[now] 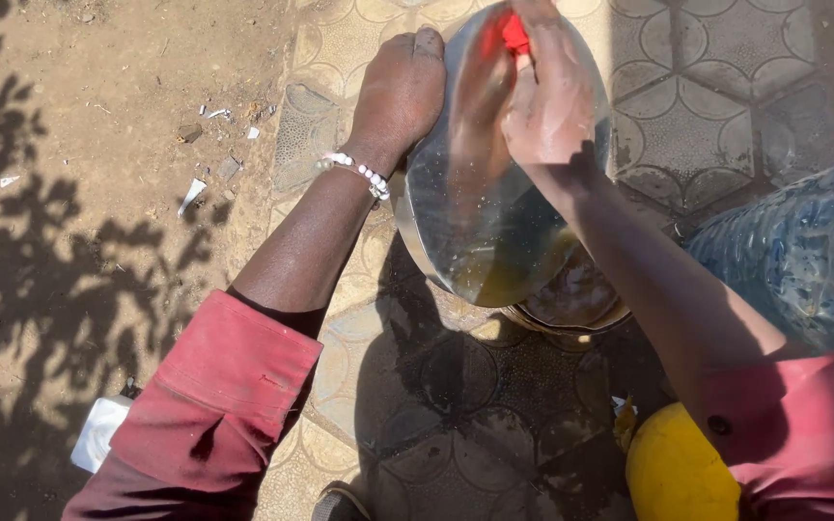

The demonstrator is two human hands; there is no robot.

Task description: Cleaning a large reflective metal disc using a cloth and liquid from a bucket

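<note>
The steel bowl (pixel 480 193) tilts between both hands, above a second bowl (pixel 571 299). The left hand (pixel 400 92) grips its rim; the right hand (pixel 547 101) presses a red scrubber (pixel 514 34) inside. A yellow container (pixel 678 473) sits below the right arm.

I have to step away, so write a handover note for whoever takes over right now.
Left hand: grips the rim of the steel plate, holding it tilted on edge.
Right hand: presses a red scrubber against the plate's upper face.
A bowl of murky water sits on the paved ground under the plate; a yellow container is near the right elbow.
Done: plate looks wet and partly scrubbed.
Left: probably the remaining scrubbing and a rinse.
</note>
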